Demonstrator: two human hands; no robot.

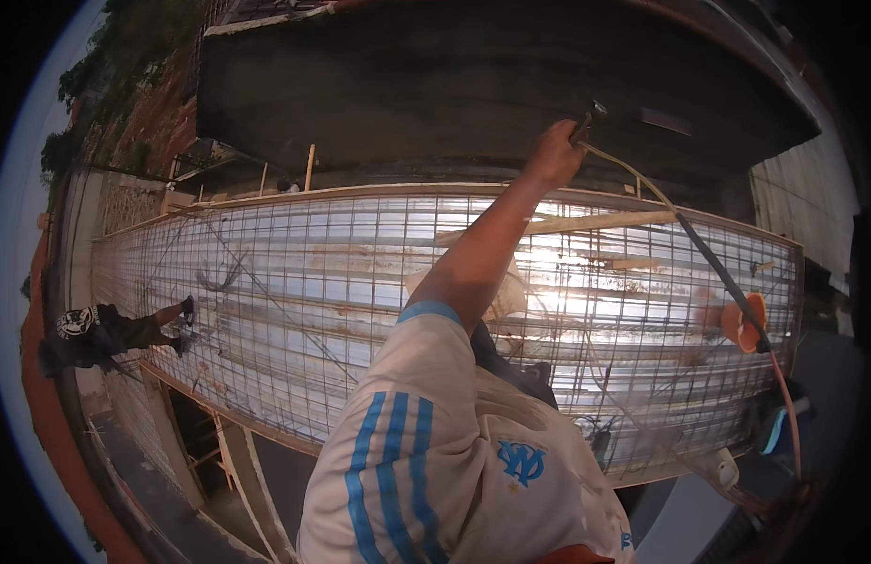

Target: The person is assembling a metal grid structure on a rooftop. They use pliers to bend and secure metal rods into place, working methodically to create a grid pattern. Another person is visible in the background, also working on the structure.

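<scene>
My left arm reaches up and forward over the steel bar mesh. My left hand is closed around the end of a thin hose-like line, with a short dark, metal-tipped piece sticking out above the fingers. From the hand this hose runs down to the right, yellowish, then dark, then pinkish. It crosses in front of a rounded orange object. At the dim lower right edge, where the line ends from view, a dark brownish shape may be my right hand; its fingers cannot be made out.
The mesh lies over shiny ribbed metal sheeting inside wooden edging. A plank rests on it. Another person in dark clothes stands at the left. A dark wall or slab rises beyond; open gaps show at lower left.
</scene>
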